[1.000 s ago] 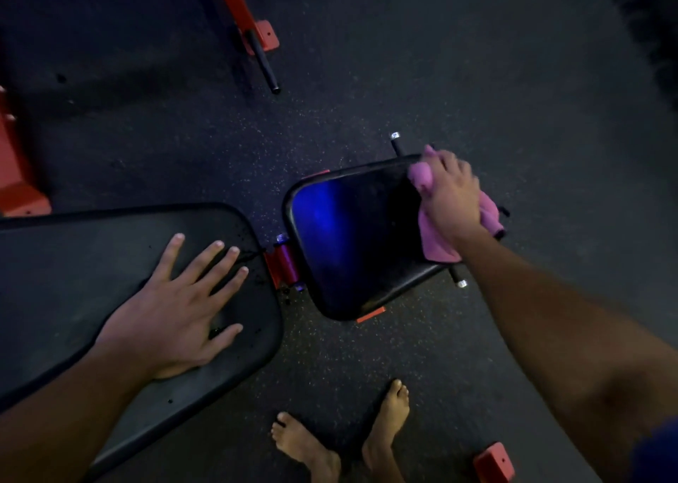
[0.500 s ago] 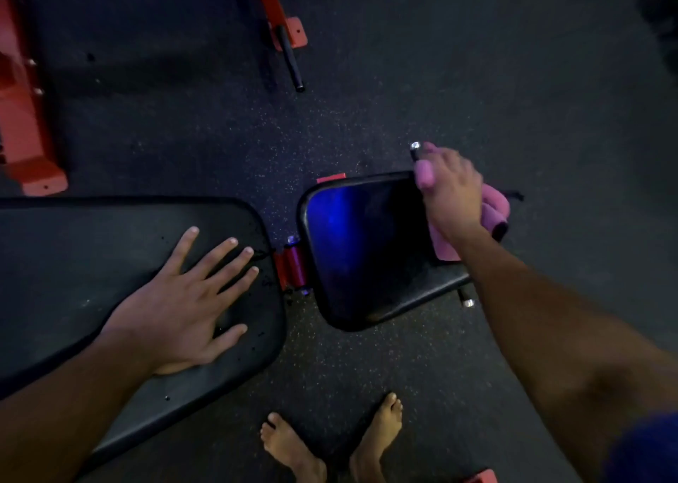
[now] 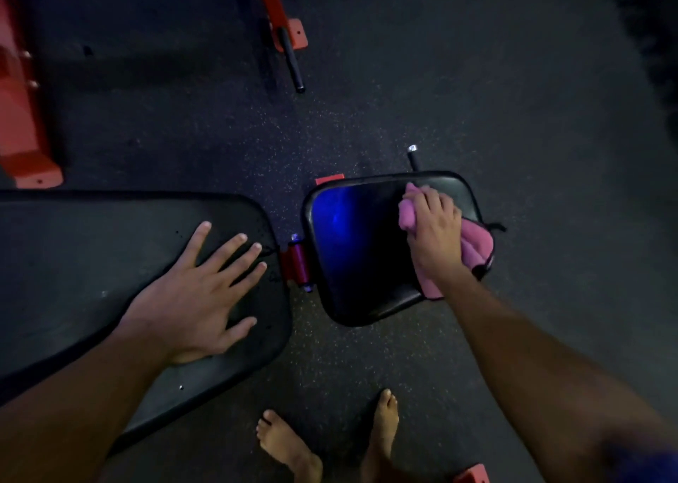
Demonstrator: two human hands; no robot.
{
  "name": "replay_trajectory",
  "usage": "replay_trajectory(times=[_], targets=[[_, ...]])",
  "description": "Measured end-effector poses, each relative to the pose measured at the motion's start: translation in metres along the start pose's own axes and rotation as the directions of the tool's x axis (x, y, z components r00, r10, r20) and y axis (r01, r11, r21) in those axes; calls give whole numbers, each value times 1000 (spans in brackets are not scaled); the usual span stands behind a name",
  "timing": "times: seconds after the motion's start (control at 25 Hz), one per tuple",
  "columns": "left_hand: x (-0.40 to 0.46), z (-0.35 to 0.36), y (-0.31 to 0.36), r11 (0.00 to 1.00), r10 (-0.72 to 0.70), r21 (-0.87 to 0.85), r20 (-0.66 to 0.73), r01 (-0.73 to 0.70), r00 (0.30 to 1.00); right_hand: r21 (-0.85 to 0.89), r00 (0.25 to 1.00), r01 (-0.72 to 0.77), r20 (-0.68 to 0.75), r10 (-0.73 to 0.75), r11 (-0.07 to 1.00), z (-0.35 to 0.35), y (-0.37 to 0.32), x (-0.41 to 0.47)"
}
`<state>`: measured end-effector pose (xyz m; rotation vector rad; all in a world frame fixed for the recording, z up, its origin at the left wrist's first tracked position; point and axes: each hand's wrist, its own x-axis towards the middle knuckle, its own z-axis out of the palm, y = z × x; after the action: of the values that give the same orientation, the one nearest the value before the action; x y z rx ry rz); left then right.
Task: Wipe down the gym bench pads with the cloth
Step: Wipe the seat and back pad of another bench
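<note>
The bench has two black pads joined by a red hinge [image 3: 295,264]. The long back pad [image 3: 91,262] lies at the left. My left hand [image 3: 198,295] rests flat on it with fingers spread. The smaller seat pad [image 3: 352,247], shiny with a blue reflection, sits at the centre right. My right hand [image 3: 434,233] grips a bunched pink cloth [image 3: 473,251] and presses it on the seat pad's right side. Part of the cloth hangs over the pad's right edge.
Dark speckled rubber floor surrounds the bench. A red machine base [image 3: 22,115] stands at the far left and a red frame leg with a black bar [image 3: 290,57] at the top centre. My bare feet [image 3: 330,442] stand just below the seat pad.
My right hand has slid the cloth inward from the seat pad's far right corner onto its surface. My left hand stays flat on the back pad.
</note>
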<state>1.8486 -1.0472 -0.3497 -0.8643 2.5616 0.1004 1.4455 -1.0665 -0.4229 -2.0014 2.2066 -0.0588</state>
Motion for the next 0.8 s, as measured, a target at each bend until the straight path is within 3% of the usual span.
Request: replay_trajectory(times=[0.16, 0.32, 0.4, 0.48, 0.52, 0.64, 0.8], targets=[[5, 0, -4, 999, -1, -38, -66, -1, 998, 73, 983, -181, -32, 183, 981, -28, 71, 17], [4, 13, -4, 994, -73, -88, -84, 65, 994, 129, 943, -303, 183, 278, 944, -41, 109, -11], [9, 5, 6, 943, -239, -269, -133, 197, 962, 277, 902, -419, 235, 362, 865, -49, 133, -29], [39, -17, 34, 863, -414, -403, -218, 305, 884, 458, 915, -401, 242, 323, 794, -58, 150, -44], [66, -31, 57, 852, -437, -422, -247, 310, 865, 537, 923, -385, 244, 299, 750, -64, 156, -44], [176, -52, 122, 875, -354, -419, -210, 243, 912, 701, 920, -390, 265, 289, 597, -63, 170, -31], [273, -39, 157, 835, -454, -418, -156, 358, 877, 806, 899, -437, 370, 236, 400, -24, 172, -12]])
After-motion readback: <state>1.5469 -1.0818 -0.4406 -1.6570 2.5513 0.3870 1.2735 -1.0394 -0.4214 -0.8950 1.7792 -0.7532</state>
